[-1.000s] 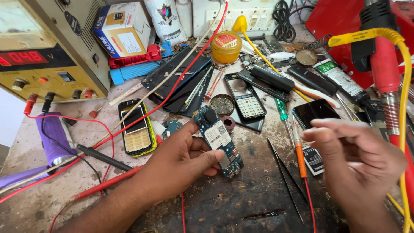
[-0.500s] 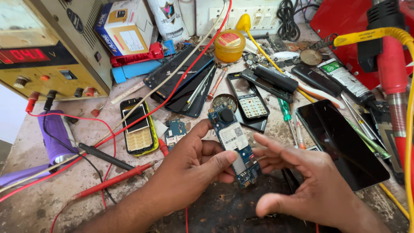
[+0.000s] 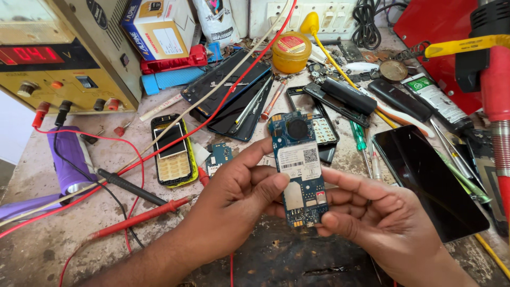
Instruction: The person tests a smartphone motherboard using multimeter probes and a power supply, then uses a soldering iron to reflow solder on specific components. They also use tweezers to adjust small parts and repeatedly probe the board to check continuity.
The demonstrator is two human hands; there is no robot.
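In the head view the left hand [image 3: 234,199] and right hand [image 3: 372,220] both pinch the blue phone circuit board [image 3: 300,170], upright above the workbench [image 3: 48,250]; it is best gripped by its edges, fingers off the components. Half a second ago the board sat lower and tilted, with the right hand only arriving.
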